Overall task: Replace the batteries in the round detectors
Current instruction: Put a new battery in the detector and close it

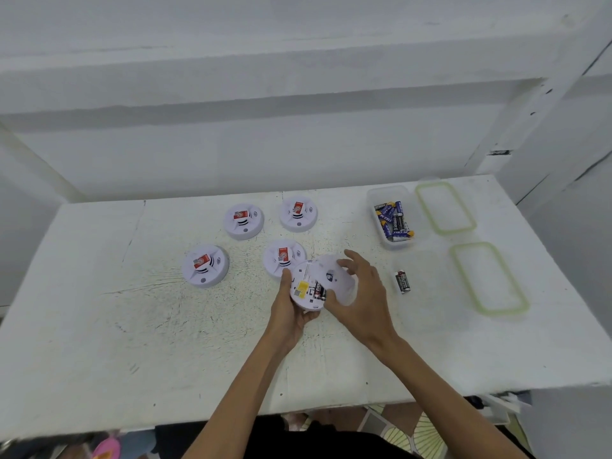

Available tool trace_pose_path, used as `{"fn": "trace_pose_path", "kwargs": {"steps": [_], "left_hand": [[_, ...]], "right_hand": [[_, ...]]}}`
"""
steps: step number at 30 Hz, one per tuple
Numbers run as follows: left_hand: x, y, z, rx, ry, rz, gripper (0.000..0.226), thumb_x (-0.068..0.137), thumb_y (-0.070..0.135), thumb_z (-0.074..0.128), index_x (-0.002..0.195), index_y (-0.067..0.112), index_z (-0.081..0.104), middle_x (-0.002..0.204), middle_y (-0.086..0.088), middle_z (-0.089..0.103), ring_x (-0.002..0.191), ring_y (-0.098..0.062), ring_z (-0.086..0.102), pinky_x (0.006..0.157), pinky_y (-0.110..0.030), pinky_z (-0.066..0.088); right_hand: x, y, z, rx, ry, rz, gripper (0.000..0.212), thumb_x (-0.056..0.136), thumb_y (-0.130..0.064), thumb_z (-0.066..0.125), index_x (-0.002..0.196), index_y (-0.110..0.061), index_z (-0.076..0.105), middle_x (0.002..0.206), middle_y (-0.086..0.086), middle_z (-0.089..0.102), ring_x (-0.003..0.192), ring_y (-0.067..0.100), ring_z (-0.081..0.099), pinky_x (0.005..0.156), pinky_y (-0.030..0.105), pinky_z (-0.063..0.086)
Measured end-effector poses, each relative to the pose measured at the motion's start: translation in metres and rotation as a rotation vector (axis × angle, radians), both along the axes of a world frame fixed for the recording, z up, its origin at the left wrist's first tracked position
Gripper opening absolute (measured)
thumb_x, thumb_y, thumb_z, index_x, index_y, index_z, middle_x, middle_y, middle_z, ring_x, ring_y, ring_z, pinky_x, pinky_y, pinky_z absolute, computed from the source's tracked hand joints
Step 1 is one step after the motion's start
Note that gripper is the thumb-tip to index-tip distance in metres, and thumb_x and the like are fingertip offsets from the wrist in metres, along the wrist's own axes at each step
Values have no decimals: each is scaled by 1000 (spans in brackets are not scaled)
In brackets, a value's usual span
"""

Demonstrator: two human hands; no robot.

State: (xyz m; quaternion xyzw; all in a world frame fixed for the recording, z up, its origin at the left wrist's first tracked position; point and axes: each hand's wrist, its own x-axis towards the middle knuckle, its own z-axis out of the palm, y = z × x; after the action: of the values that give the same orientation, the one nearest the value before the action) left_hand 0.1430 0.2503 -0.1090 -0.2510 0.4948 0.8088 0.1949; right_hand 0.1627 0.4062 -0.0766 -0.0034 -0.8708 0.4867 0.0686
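Note:
My left hand [289, 308] holds a white round detector [306, 286] upside down above the table, its yellow label and a black battery showing inside. My right hand [359, 289] grips the detector's white back cover [334, 278], tilted and partly over the open body. Several more detectors lie face up with red stickers: one [244, 220], another [298, 213], a third [205, 265], and one [284, 258] just behind the held unit. A loose black battery [402, 281] lies to the right of my right hand.
A clear box [392, 215] of blue and black batteries stands at the back right. Two green-rimmed lids [445, 207] [488, 278] lie right of it. The white table [165, 326] ends at a front edge near my forearms.

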Motion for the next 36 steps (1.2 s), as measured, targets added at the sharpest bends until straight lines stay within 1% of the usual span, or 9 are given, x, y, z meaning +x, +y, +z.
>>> {"fn": "trace_pose_path", "kwargs": {"steps": [3, 9, 14, 18, 22, 25, 27, 30, 36], "left_hand": [[-1, 3, 1, 41, 15, -17, 74, 95, 73, 35, 138, 20, 63, 128, -17, 72, 121, -40, 66, 106, -59, 47], [-1, 2, 4, 69, 8, -23, 69, 99, 71, 32, 132, 21, 67, 128, -21, 71, 119, -46, 62, 99, -56, 43], [1, 1, 10, 141, 33, -53, 63, 97, 64, 38, 133, 20, 65, 129, -18, 71, 112, -41, 68, 79, -46, 58], [1, 2, 8, 138, 29, -85, 70, 95, 66, 39, 142, 18, 59, 136, -18, 67, 126, -43, 61, 86, -49, 57], [4, 1, 3, 153, 23, -74, 56, 103, 52, 40, 139, 15, 61, 134, -20, 67, 121, -42, 64, 91, -52, 54], [6, 0, 4, 185, 53, -92, 50, 90, 34, 61, 135, 12, 62, 131, -23, 68, 115, -41, 65, 92, -53, 53], [6, 0, 2, 205, 55, -97, 56, 82, 27, 62, 135, 10, 60, 131, -25, 68, 114, -41, 66, 92, -54, 54], [5, -1, -2, 194, 59, -108, 61, 81, 24, 64, 140, 9, 56, 133, -26, 66, 110, -40, 69, 87, -51, 58], [5, 0, -5, 146, 54, -126, 66, 84, 30, 65, 146, 10, 51, 137, -29, 62, 109, -38, 64, 80, -44, 52]], "right_hand": [[0, 0, 1, 110, 29, 103, 79, 76, -31, 76, 145, -29, 37, 130, -15, 56, 118, 6, 45, 97, 25, 37], [-5, 8, 4, 268, 76, 183, 75, 77, -32, 72, 143, -27, 39, 135, -16, 52, 123, 9, 42, 96, 31, 35], [-3, 8, 0, 271, 66, 208, 70, 78, -39, 70, 141, -28, 42, 137, -13, 50, 123, 8, 42, 97, 30, 36], [-3, 6, -2, 281, 77, 206, 68, 79, -39, 70, 141, -26, 45, 135, -10, 53, 122, 10, 43, 99, 33, 38], [-2, 4, 1, 323, 85, 206, 68, 78, -37, 71, 139, -26, 46, 131, -9, 54, 120, 9, 43, 97, 35, 39], [-3, 5, 0, 354, 73, 215, 68, 78, -39, 69, 140, -27, 45, 130, -9, 54, 119, 10, 42, 97, 34, 38], [-4, 7, -3, 382, 63, 238, 68, 79, -42, 65, 141, -27, 43, 133, -9, 54, 121, 11, 43, 98, 35, 38], [-5, 10, -5, 381, 46, 269, 68, 80, -45, 62, 143, -28, 42, 136, -11, 53, 123, 10, 43, 98, 34, 37], [-5, 15, -2, 316, 36, 282, 67, 81, -42, 65, 143, -29, 41, 138, -15, 50, 126, 6, 41, 98, 22, 31]]}}
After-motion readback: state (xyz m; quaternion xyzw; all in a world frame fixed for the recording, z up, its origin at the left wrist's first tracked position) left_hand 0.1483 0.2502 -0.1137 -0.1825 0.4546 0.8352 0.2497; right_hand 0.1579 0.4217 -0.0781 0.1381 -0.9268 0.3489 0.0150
